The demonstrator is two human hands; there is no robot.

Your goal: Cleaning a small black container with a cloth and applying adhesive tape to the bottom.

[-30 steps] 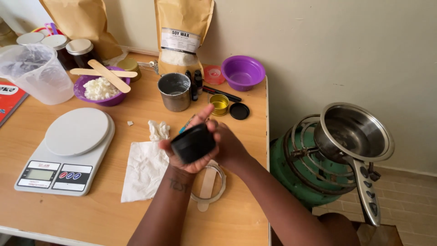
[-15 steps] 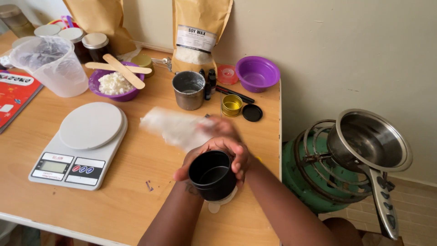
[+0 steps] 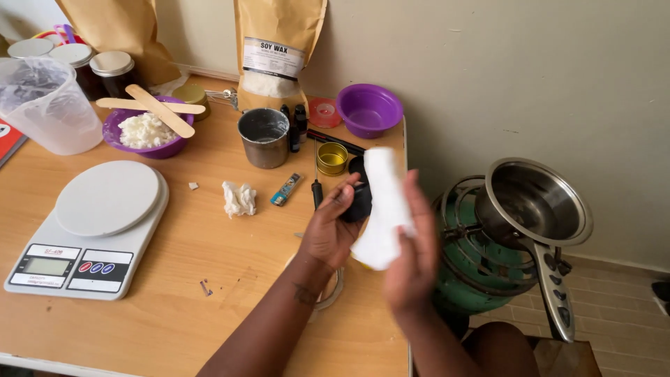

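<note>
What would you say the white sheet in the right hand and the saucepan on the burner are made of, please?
The white sheet in the right hand looks like soft tissue paper: matte, limp and creased, though motion blur hides detail. The saucepan appears to be polished stainless steel, judging by its bright grey reflections.

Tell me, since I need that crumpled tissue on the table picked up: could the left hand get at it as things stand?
Probably not right away. The crumpled tissue lies in the open with nothing around it, but the left hand is wrapped around a black container, so it would likely have to put that down first.
</note>
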